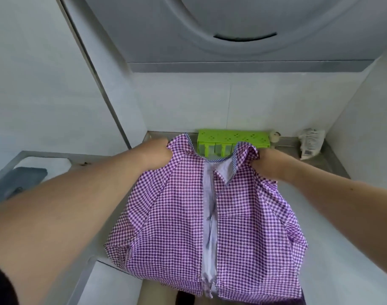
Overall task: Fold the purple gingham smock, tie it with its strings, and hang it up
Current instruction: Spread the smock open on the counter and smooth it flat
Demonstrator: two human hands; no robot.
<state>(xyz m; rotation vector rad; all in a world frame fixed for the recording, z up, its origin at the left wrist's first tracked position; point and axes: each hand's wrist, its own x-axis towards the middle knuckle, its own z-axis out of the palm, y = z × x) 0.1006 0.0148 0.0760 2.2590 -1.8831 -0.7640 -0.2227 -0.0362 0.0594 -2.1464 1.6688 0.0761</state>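
Head view: I've got the purple gingham smock [179, 216] held up in front of me over the desk [329, 164], both hands clamped on it at the shoulders. My left hand [157, 154] grips the left shoulder by the collar, my right hand [265, 165] bunches the right one; hands well apart w/ the smock stretched between them. The opening runs down the middle, pale lining showing, and the lower part hangs toward me, out of frame at the bottom.

Progress, as I judge it: early. Smock looks spread full width, no fold made yet that I can see. Can't pick out the strings for sure, so nothing tied. Not hung either; no hook or hanger in view. Left to do: fold, tie, hang, i.e. nearly all of it.

Behind the smock: green rack [232, 138] at the wall, white packet [310, 144] on the right.
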